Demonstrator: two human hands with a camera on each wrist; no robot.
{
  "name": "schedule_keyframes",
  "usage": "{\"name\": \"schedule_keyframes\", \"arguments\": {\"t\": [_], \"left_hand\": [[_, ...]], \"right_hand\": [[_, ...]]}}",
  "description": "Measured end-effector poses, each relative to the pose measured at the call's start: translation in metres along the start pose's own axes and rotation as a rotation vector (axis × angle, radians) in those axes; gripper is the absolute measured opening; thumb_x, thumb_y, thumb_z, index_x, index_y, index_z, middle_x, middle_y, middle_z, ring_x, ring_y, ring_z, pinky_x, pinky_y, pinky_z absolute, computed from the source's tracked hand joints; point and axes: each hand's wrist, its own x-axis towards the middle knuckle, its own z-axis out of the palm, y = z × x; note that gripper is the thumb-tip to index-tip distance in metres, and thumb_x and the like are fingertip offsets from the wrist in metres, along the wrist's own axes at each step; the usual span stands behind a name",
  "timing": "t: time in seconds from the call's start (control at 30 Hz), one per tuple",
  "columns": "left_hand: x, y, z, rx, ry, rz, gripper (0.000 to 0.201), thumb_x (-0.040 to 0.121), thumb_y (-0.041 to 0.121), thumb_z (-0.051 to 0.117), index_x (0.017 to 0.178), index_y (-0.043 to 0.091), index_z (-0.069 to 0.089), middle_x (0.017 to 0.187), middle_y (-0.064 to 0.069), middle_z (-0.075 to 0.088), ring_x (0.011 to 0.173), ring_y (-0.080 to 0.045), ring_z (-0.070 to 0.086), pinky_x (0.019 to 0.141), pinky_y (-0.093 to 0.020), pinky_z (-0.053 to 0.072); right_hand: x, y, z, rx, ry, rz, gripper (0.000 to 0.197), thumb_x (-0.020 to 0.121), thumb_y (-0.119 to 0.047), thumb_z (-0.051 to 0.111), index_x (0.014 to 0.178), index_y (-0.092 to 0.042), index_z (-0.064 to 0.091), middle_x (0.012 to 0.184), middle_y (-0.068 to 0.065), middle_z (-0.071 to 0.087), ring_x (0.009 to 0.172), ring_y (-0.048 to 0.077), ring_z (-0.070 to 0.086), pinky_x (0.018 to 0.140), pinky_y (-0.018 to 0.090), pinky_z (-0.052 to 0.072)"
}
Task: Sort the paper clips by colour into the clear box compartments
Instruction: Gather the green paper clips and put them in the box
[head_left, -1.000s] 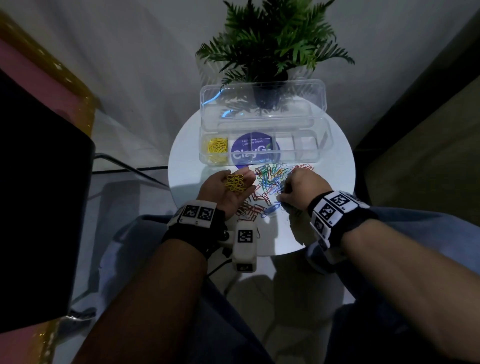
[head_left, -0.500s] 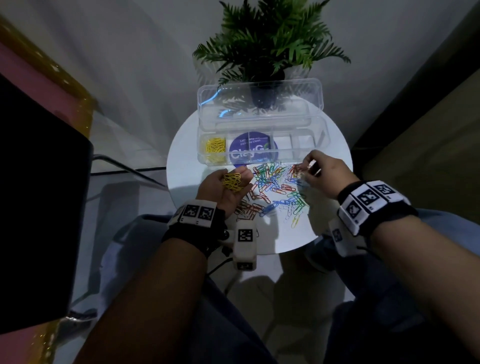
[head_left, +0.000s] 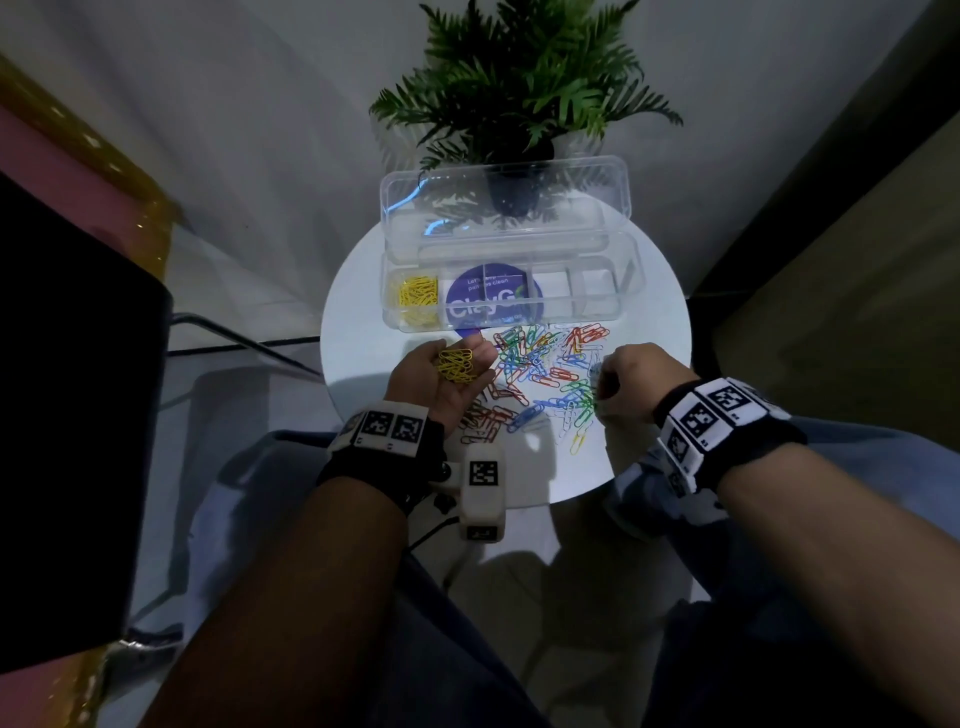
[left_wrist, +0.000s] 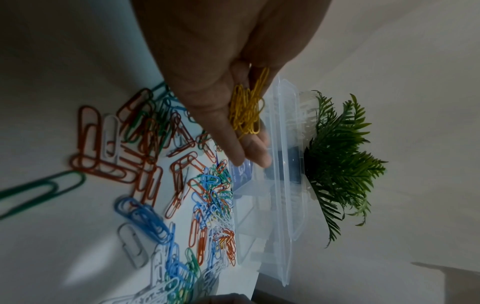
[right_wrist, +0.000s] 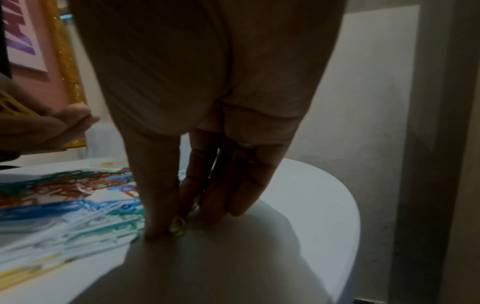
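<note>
Left hand (head_left: 422, 385) lies palm up and relaxed, yellow clips (head_left: 457, 365) heaped in it, just short of the clear box (head_left: 631, 296). Right hand (head_left: 636, 382) plants its fingertips at the right edge of the mixed pile (head_left: 545, 369); whether it grips a clip, I can't tell.

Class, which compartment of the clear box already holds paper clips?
The leftmost compartment: it holds yellow clips, while the others show none.

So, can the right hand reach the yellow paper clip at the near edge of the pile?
Probably yes: the yellow paper clip lies uncovered on the round white table, close beside the right hand, with nothing between.
</note>
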Motion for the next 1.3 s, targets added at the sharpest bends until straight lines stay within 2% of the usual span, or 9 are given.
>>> {"name": "schedule_keyframes", "arguments": {"t": [0.23,0.43,0.63,0.87,0.97,1.07,1.13,1.2,1.3], "left_hand": [[0.001,0.002,-0.003,0.008,0.019,0.000,0.044,0.100,0.021,0.026,0.084,0.002,0.062,0.071,-0.008,0.070,0.059,-0.015,0.069,0.071,-0.028,0.055],[0.001,0.005,-0.004,0.006,0.013,0.001,0.042,0.100,0.021,0.026,0.089,0.001,0.061,0.069,-0.009,0.072,0.060,-0.014,0.070,0.069,-0.028,0.055],[-0.001,0.003,-0.001,-0.010,-0.016,-0.013,0.039,0.101,0.021,0.027,0.093,-0.002,0.058,0.067,-0.013,0.071,0.056,-0.018,0.069,0.068,-0.033,0.057],[-0.004,0.001,0.000,-0.077,-0.103,-0.004,0.029,0.097,0.008,0.032,0.092,-0.003,0.058,0.078,-0.018,0.068,0.064,-0.024,0.070,0.058,-0.032,0.059],[-0.005,0.003,0.002,-0.144,-0.139,-0.029,0.029,0.098,0.011,0.032,0.094,-0.003,0.057,0.078,-0.018,0.068,0.066,-0.026,0.070,0.057,-0.031,0.058],[-0.008,0.005,0.002,-0.137,-0.127,-0.055,0.035,0.100,0.019,0.028,0.097,-0.004,0.055,0.074,-0.018,0.069,0.066,-0.025,0.068,0.055,-0.030,0.057],[-0.010,0.006,0.001,-0.106,-0.120,-0.064,0.041,0.101,0.023,0.025,0.110,-0.005,0.055,0.075,-0.019,0.070,0.088,-0.026,0.067,0.052,-0.030,0.056],[-0.009,0.006,0.000,-0.088,-0.090,-0.053,0.045,0.101,0.022,0.025,0.129,-0.005,0.047,0.104,-0.022,0.067,0.120,-0.029,0.053,0.053,-0.030,0.057],[-0.007,0.007,0.001,-0.078,-0.041,-0.035,0.047,0.101,0.021,0.025,0.136,-0.004,0.042,0.138,-0.020,0.047,0.133,-0.026,0.042,0.054,-0.027,0.056]], "right_hand": [[0.009,-0.002,-0.004,0.008,-0.021,0.013,0.010,0.072,-0.015,0.071,0.081,-0.011,0.072,0.081,0.006,0.063,0.081,0.018,0.056,0.066,0.021,0.039],[0.010,-0.017,-0.013,0.260,0.244,-0.143,0.005,0.078,-0.008,0.058,0.072,-0.008,0.058,0.074,0.009,0.060,0.073,0.024,0.054,0.068,0.028,0.041],[0.008,-0.070,-0.030,0.387,0.212,-0.437,0.013,0.079,-0.006,0.064,0.090,-0.012,0.059,0.070,-0.009,0.054,0.063,0.009,0.051,0.060,0.005,0.037],[0.013,-0.105,-0.019,0.196,0.153,-0.596,0.013,0.083,-0.009,0.062,0.094,-0.008,0.069,0.092,0.010,0.070,0.083,0.022,0.060,0.074,0.027,0.044],[0.011,-0.104,-0.018,0.238,0.175,-0.545,0.018,0.081,-0.015,0.066,0.099,-0.017,0.070,0.100,0.004,0.069,0.088,0.016,0.061,0.082,0.032,0.049],[0.008,-0.087,-0.027,0.293,0.323,-0.427,0.009,0.080,-0.020,0.066,0.088,-0.018,0.067,0.089,-0.003,0.057,0.078,0.010,0.050,0.077,0.027,0.044],[0.002,-0.069,-0.031,0.287,0.324,-0.376,0.005,0.081,-0.018,0.063,0.082,-0.013,0.065,0.082,-0.002,0.057,0.072,0.012,0.050,0.074,0.027,0.045],[-0.004,-0.049,-0.029,0.185,0.177,-0.314,0.010,0.082,-0.018,0.060,0.082,-0.010,0.066,0.083,0.003,0.063,0.072,0.018,0.056,0.075,0.029,0.049],[-0.011,-0.025,-0.014,0.006,-0.020,-0.229,0.006,0.079,-0.018,0.060,0.079,-0.016,0.066,0.084,0.003,0.067,0.080,0.022,0.060,0.077,0.032,0.051]]}}
